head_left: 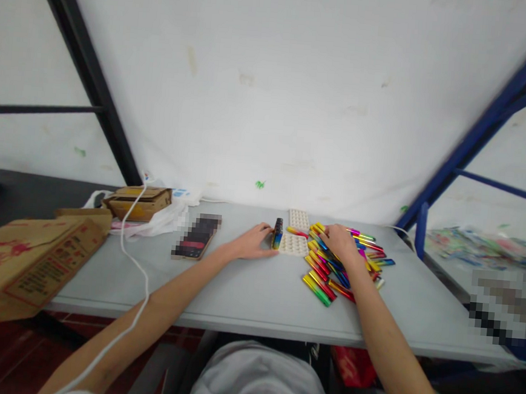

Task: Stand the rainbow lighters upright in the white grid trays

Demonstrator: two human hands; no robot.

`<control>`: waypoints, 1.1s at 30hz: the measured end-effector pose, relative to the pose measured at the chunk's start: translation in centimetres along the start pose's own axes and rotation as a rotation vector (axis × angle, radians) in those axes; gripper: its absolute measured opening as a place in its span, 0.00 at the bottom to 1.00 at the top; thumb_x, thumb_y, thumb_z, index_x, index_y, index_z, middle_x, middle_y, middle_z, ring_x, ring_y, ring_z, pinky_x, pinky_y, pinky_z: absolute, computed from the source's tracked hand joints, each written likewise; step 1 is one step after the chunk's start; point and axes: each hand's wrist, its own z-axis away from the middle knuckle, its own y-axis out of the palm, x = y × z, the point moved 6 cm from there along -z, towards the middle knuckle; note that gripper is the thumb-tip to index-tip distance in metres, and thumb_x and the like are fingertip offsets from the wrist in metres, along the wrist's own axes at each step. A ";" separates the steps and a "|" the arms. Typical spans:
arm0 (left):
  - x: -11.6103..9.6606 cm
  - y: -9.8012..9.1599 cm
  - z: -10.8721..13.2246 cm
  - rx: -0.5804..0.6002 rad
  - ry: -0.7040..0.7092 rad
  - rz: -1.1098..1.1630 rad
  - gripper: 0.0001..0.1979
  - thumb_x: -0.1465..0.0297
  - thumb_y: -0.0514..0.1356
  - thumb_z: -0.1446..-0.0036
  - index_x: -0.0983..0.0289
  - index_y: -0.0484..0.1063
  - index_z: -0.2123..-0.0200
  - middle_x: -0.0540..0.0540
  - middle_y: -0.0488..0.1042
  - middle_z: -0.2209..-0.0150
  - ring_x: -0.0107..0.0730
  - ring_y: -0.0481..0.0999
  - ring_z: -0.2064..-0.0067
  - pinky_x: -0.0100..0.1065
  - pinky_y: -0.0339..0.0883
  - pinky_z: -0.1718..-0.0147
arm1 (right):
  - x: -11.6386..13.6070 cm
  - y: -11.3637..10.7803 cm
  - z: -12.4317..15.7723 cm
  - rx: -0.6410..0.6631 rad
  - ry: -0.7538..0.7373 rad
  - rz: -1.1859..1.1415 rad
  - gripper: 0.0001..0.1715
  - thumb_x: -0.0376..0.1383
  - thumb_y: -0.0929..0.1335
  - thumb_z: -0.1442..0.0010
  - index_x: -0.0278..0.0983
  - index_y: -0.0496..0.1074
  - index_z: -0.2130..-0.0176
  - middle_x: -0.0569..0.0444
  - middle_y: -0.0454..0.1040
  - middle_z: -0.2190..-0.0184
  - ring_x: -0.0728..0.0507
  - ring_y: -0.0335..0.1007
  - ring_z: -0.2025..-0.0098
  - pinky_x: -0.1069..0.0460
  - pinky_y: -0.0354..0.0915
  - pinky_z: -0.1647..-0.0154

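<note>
Tubes (329, 284): rainbow-coloured, glossy, a loose pile on the right half of the grey desk (237, 298), lying flat and crossing one another, some fanned toward the near edge.

Head view, items in order:
- Right hand (339, 240): rests on top of the pile, fingers curled down among the tubes; whether it pinches one cannot be told
- Tray (293, 245): white, dotted with holes, just left of the pile; a second tray (298, 218) lies behind it with one tube across its near edge
- Block (277, 233): small, dark, upright, coloured at the foot, touching the tray's left side
- Left hand (254, 242): palm down on the desk, fingers loosely together, tips at the block; grip not clear
- Phone (196, 237): left of the hand, blurred
- Box (139, 202): small cardboard, far left, on a plastic bag (165, 223)
- Carton (25, 260): large, overhanging the left edge
- Cable (135, 260): white, trailing over the near edge
</note>
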 end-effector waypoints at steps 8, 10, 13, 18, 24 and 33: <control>0.1 0.0 -0.1 -0.006 -0.001 0.021 0.30 0.51 0.64 0.44 0.63 0.69 0.44 0.65 0.71 0.43 0.52 0.72 0.42 0.46 0.64 0.39 | -0.7 -0.6 0.1 -0.174 -0.062 -0.168 0.17 0.41 0.63 0.30 0.34 0.77 0.58 0.40 0.81 0.59 0.38 0.76 0.56 0.49 0.63 0.53; 0.1 0.1 -0.1 -0.002 -0.001 0.024 0.31 0.51 0.64 0.44 0.64 0.68 0.45 0.65 0.70 0.43 0.52 0.72 0.42 0.47 0.64 0.39 | -0.5 -1.5 0.4 -0.254 -0.054 -0.312 0.18 0.43 0.62 0.30 0.34 0.76 0.56 0.44 0.81 0.64 0.40 0.76 0.62 0.50 0.63 0.58; 0.0 0.1 0.0 0.012 0.001 0.021 0.32 0.50 0.63 0.43 0.65 0.68 0.44 0.66 0.70 0.43 0.52 0.71 0.42 0.46 0.64 0.38 | 0.3 -2.5 0.6 -0.314 -0.082 -0.637 0.24 0.49 0.63 0.32 0.35 0.77 0.53 0.54 0.76 0.76 0.44 0.69 0.73 0.52 0.60 0.68; 0.0 0.1 0.0 0.005 -0.001 0.018 0.31 0.51 0.64 0.43 0.65 0.68 0.44 0.66 0.70 0.43 0.52 0.72 0.42 0.45 0.64 0.39 | 2.2 -2.2 0.7 -0.284 -0.119 -1.132 0.29 0.57 0.69 0.40 0.34 0.78 0.58 0.60 0.64 0.80 0.49 0.58 0.76 0.54 0.55 0.74; 0.0 0.1 -0.1 0.006 0.004 0.025 0.31 0.51 0.64 0.43 0.65 0.68 0.44 0.66 0.70 0.43 0.51 0.71 0.42 0.46 0.63 0.38 | 4.9 -1.1 1.0 -0.079 -0.145 -1.343 0.32 0.64 0.62 0.40 0.38 0.68 0.66 0.55 0.71 0.71 0.45 0.68 0.68 0.52 0.66 0.65; 0.5 0.6 -0.3 -0.053 -0.073 0.067 0.34 0.46 0.69 0.51 0.62 0.71 0.48 0.63 0.73 0.46 0.52 0.73 0.45 0.47 0.66 0.41 | 6.8 -0.2 1.6 -0.042 -0.069 -1.314 0.33 0.67 0.60 0.40 0.42 0.60 0.70 0.62 0.55 0.83 0.48 0.51 0.81 0.53 0.55 0.81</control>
